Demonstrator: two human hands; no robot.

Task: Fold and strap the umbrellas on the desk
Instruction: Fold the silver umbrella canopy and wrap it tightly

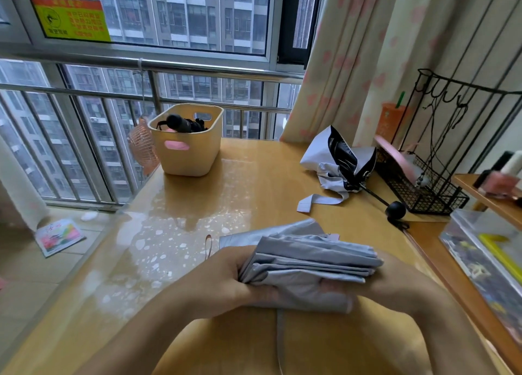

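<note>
A grey-blue umbrella (308, 258), folded into flat pleats, lies across both my hands just above the desk's near edge. My left hand (226, 281) grips its left end with curled fingers. My right hand (395, 278) holds the right end from underneath, mostly hidden by the fabric. Its thin strap (279, 343) hangs down toward me. A second umbrella (341, 162), white outside and black inside, lies loose and unfolded at the far right, its strap (319, 201) spread on the desk and its black round handle (395, 210) pointing toward me.
A cream basket (187, 148) holding a black folded umbrella (180, 123) stands at the desk's far left edge by the window railing. A black wire rack (432, 188) and a clear box (485, 250) line the right side. The wooden desk (226, 205) has a glossy cover.
</note>
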